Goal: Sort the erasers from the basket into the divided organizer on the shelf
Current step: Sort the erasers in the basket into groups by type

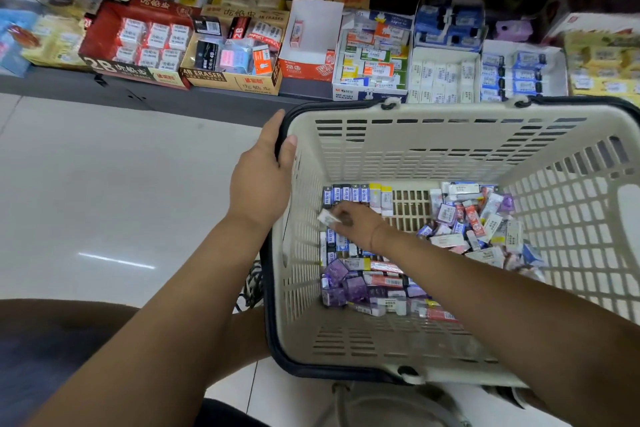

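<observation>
A beige plastic basket [433,135] with a black rim stands on the floor below the shelf. Many small packaged erasers [467,229] lie in its bottom, blue, purple, red and white. My left hand [261,177] grips the basket's left rim, thumb inside. My right hand [353,218] reaches down into the basket and pinches a small white eraser [328,217] near the left wall. On the shelf stands a white divided organizer [446,74] holding rows of white and blue erasers.
Open cardboard display boxes line the shelf: a red 2B box [135,42], a tan 4B ERASER box [235,55], a near-empty white and red box [308,45], and a mixed box [374,59]. Pale tiled floor [121,184] lies to the left.
</observation>
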Demonstrator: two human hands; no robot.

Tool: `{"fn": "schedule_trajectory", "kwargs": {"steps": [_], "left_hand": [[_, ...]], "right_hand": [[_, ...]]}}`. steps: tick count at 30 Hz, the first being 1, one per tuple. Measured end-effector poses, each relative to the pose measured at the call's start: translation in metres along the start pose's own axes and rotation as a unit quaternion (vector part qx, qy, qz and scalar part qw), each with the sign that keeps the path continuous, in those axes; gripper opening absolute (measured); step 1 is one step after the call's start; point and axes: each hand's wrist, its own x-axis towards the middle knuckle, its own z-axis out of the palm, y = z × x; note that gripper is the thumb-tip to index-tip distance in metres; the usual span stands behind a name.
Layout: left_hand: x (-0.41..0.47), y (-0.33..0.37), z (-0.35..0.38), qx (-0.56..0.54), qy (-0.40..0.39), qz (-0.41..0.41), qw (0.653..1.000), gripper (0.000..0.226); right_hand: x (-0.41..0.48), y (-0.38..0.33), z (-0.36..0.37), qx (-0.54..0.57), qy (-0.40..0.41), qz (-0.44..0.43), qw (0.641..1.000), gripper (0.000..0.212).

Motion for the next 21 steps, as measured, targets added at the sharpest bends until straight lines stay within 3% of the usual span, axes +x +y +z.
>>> {"fn": "schedule_trajectory", "kwargs": {"steps": [3,8,11,16,18,21], "left_hand": [[0.002,-0.001,0.001,-0.003,0.008,0.007,1.0,0.046],[0.004,-0.003,0.003,-0.007,0.014,0.008,1.0,0.044],[0.004,-0.004,0.004,-0.007,0.022,0.015,1.0,0.044],[0.005,-0.005,0.004,-0.005,0.024,0.016,1.0,0.043],[0.005,-0.005,0.005,-0.013,0.023,0.016,1.0,0.042],[0.005,-0.007,0.005,-0.019,0.021,0.018,0.999,0.042]], "right_hand": [[0.004,0.006,0.006,0.025,0.007,0.01,1.0,0.006],[0.005,0.006,0.001,0.09,0.014,0.031,0.995,0.02],[0.012,-0.005,-0.002,0.123,0.011,0.05,0.991,0.01],[0.012,-0.006,0.018,0.106,-0.047,0.139,0.984,0.036],[0.015,-0.004,0.025,0.136,-0.001,0.173,0.976,0.037],[0.017,-0.011,0.025,0.098,0.046,0.209,0.972,0.041]]}}
